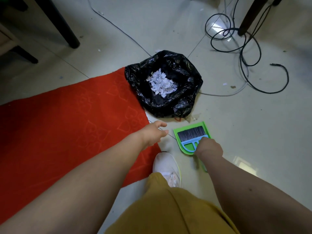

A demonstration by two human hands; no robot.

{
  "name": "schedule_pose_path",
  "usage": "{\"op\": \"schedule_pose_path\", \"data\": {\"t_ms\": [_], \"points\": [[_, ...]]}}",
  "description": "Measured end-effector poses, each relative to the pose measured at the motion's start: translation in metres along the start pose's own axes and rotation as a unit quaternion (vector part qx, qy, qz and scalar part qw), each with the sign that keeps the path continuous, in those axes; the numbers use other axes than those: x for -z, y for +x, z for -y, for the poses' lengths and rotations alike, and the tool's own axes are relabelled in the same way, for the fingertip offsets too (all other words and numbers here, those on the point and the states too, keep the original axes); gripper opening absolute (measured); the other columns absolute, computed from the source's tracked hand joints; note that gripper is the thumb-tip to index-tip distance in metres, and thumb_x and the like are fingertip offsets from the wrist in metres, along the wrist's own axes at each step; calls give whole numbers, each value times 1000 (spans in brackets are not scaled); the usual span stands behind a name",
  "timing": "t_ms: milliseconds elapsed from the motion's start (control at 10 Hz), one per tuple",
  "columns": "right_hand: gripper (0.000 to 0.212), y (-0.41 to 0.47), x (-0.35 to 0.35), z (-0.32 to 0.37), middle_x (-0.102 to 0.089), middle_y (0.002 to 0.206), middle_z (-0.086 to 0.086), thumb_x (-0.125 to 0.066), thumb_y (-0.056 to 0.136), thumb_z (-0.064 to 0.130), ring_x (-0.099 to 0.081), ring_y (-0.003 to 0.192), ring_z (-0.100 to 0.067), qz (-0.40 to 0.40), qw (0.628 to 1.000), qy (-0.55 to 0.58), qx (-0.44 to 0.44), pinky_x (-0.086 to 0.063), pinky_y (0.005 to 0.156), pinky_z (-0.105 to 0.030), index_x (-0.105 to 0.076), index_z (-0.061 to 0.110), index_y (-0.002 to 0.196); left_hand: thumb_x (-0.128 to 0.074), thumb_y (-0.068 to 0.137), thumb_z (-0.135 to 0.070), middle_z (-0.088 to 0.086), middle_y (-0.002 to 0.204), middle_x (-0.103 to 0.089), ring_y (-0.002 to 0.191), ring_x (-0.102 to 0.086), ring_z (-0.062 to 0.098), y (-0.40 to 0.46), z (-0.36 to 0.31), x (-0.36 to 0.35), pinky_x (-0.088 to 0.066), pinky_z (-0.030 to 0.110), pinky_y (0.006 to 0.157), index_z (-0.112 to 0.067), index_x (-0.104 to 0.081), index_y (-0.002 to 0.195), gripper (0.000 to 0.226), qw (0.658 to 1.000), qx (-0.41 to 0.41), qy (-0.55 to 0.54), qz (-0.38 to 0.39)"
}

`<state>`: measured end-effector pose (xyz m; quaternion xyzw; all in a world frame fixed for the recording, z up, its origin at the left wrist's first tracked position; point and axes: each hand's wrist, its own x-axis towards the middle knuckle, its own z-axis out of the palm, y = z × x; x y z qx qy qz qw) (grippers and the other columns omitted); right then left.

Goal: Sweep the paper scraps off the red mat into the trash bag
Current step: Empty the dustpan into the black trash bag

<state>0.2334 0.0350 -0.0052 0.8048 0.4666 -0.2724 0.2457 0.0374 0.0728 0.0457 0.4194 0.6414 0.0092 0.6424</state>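
Note:
The red mat [64, 119] lies on the tiled floor at the left, and I see no scraps on it. A black trash bag [184, 98] stands open at the mat's far right corner, with a heap of white paper scraps [162, 83] inside. A green dustpan [189, 147] rests flat on the floor, with a blue brush [191, 135] lying in it. My right hand [209, 147] is closed over the handles of the brush and dustpan. My left hand [156, 132] hovers open over the mat's right edge and holds nothing.
Black cables [243, 48] loop across the floor at the right, with a grey cable behind the bag. Dark furniture legs [67, 29] stand at the far left and far right. My white shoe [166, 166] and yellow trouser leg are near the mat's corner. A few stray scraps lie on the tiles.

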Motion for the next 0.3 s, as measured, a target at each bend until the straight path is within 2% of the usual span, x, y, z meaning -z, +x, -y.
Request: {"op": "schedule_pose_path", "data": {"t_ms": [100,200,300], "points": [[33,-11,28,12,-61,116,-5,-63,84,21,-60,107,-25,-6,1000,0,18,-45,76,-28,-58,13,115,-51,97,-29,5,115,-54,97,-58,21,-14,-10,5,-44,28,70,-25,-45,137,41,1000,-19,-9,-10],[43,-28,65,37,-61,120,-6,-72,78,30,-60,110,-26,-19,997,0,78,-47,81,-30,-59,14,116,-51,97,-27,6,118,-54,96,-58,21,-30,-16,13,-44,25,65,-23,-45,137,40,999,-43,-8,-26],[48,-54,122,78,-65,114,-6,-76,73,38,-62,106,-26,-69,985,-10,155,-46,77,-30,-62,12,111,-52,97,-28,9,121,-57,91,-57,21,-51,-24,33,-42,22,56,-22,-45,137,41,994,-79,-5,-72]]}}
